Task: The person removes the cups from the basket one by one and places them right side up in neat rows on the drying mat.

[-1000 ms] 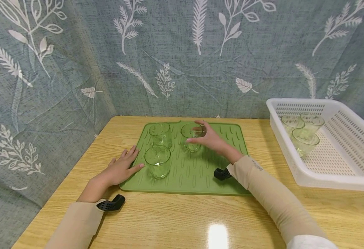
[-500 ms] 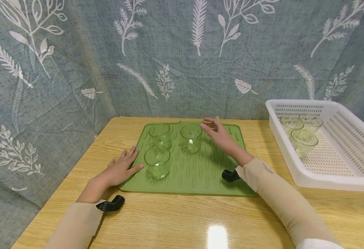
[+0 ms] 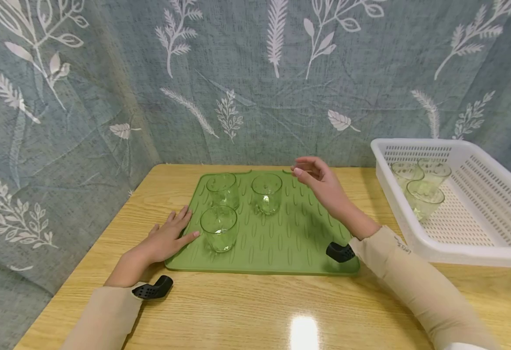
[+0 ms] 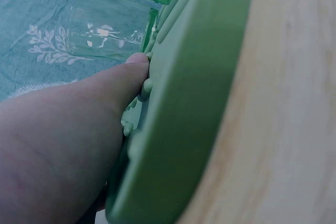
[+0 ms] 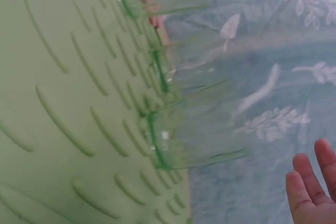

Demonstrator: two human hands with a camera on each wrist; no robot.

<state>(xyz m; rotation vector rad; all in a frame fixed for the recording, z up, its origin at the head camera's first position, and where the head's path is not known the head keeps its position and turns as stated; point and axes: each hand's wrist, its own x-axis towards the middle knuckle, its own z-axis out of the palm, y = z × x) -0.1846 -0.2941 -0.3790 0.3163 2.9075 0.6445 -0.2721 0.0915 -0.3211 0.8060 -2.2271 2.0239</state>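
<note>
Six glasses (image 3: 219, 236), one mat (image 3: 277, 245); one basket (image 3: 467, 221)

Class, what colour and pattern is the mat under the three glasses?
The mat is green, with rows of short elongated ridges; the head view shows it best.

You are wearing beige sleeves (image 3: 102, 316) on both forearms. Black angled pieces (image 3: 154, 288) are jutting from both cuffs — the left one is showing small holes. Dark lettering (image 3: 402, 244) is marking your right sleeve (image 3: 426, 287) — white fabric (image 3: 465, 346) is peeking out near the elbow.
</note>
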